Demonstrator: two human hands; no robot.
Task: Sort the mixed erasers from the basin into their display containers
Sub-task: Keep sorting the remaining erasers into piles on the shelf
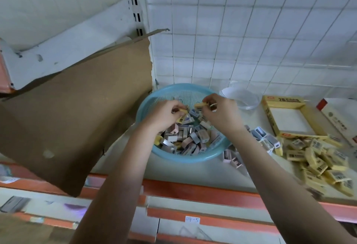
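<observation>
One blue basin (185, 159), mixed erasers (190, 137) heaped beyond counting. My left hand (165, 115) pinches one yellow eraser (183, 111), my right hand (221, 113) a second yellow eraser (199, 105). One display box (269, 116) nearby.

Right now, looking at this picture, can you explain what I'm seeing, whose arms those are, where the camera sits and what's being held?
There is no machine: these are a person's two bare arms, filmed by one wide-angle camera worn on the head, looking down. Both hands reach over a blue basin holding mixed erasers on a shelf. The left hand pinches a yellow eraser; the right hand pinches a second yellow eraser. To the right lie a heap of yellow erasers, an open yellow display box and a clear tub. Brown cardboard sits on the left.
</observation>
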